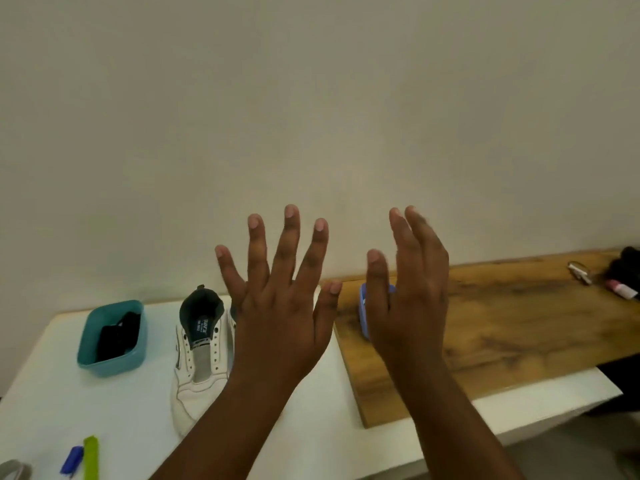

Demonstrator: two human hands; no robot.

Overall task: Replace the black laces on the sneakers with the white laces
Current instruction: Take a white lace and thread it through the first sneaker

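A plain domestic room is suggested by a bare cream wall (311, 98), a white tabletop (52, 393), a wooden board (519, 323) and scattered small personal items (581, 271).

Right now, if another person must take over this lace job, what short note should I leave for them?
Left hand and right hand: both raised, fingers spread, holding nothing.
White sneaker lies on the white table, eyelets bare, no lace in it.
Teal tub to its left holds black material, apparently the removed laces.
A blue container sits mostly hidden behind the right hand; contents unseen.
Left: thread white laces. A second sneaker and the white laces are not visible.
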